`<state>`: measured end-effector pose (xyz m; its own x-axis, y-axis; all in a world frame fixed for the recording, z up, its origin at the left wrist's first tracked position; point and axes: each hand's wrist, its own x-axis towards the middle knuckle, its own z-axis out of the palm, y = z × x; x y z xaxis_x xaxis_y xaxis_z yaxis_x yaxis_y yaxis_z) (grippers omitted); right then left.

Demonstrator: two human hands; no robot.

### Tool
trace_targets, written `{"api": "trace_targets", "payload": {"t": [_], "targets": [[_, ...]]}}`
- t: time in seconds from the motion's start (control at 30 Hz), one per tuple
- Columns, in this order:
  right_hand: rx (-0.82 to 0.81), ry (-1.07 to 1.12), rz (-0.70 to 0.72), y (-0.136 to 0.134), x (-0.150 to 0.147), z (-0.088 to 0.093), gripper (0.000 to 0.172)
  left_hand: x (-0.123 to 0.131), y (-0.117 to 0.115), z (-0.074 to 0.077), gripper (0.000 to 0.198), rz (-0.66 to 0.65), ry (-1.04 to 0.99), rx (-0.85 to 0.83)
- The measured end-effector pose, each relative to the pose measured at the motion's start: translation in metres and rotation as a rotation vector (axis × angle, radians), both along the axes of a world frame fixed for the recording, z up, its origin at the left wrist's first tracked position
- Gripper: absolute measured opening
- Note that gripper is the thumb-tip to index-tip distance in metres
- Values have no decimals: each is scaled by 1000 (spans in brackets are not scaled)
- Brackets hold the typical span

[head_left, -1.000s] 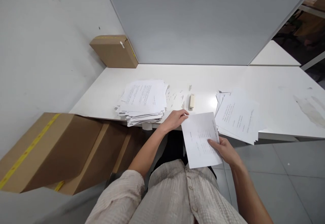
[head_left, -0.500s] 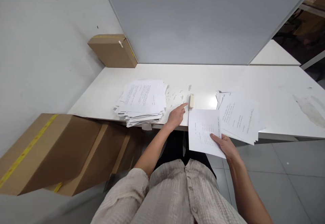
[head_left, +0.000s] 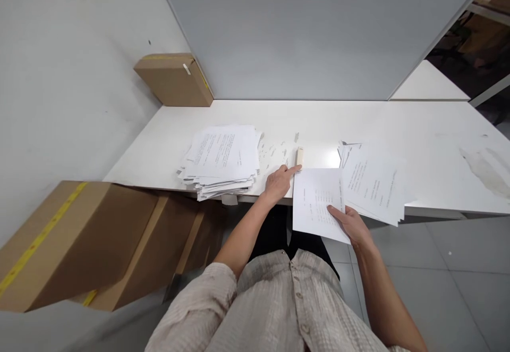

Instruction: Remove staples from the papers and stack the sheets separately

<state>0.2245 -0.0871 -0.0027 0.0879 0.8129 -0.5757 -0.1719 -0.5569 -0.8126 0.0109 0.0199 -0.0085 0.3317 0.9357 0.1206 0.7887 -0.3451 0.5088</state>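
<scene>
A small cream stapler (head_left: pixel 299 156) lies on the white table, its near end at the top left corner of a printed sheet of paper (head_left: pixel 314 198). My left hand (head_left: pixel 279 183) has its index finger stretched onto the stapler's near end; the other fingers are curled. My right hand (head_left: pixel 353 225) grips the sheet by its lower right edge, thumb on top and fingers hidden beneath. Whether it is one sheet or more, I cannot tell. Right of it lies a loose fan of printed papers (head_left: pixel 372 182). A thick, uneven stack of printed papers (head_left: pixel 225 152) sits to the left.
A cardboard box (head_left: pixel 175 81) stands at the table's back left corner. Larger cardboard boxes (head_left: pixel 79 240) with yellow tape are below the table's left front edge. A grey panel (head_left: pixel 279 33) rises behind the white table (head_left: pixel 430 144).
My left index finger has moved right and onto the stapler's near end. My right hand still holds the sheet in nearly the same place.
</scene>
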Motion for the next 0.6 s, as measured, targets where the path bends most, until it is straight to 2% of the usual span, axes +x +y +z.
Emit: {"api": "trace_targets", "payload": {"t": [0.1,0.2,0.3,0.43,0.5,0.6], "targets": [[35,-57,-10,-2,5,4,30,-2,-2,-4,61,2,14,37],[84,-149,-85,-5,19,12,31,-3,-4,-10,57,0,-1,83],[131,-269,-202,-4,40,21,37,-4,-5,-14,52,26,16,135],[102,-435,-314,5,75,33,40,-4,-4,-16,48,32,83,209],[49,-571,-296,12,91,40,47,-4,-5,-16,46,27,74,241],[-82,-899,-199,18,107,52,68,-5,-13,-14,43,-1,-16,293]]}}
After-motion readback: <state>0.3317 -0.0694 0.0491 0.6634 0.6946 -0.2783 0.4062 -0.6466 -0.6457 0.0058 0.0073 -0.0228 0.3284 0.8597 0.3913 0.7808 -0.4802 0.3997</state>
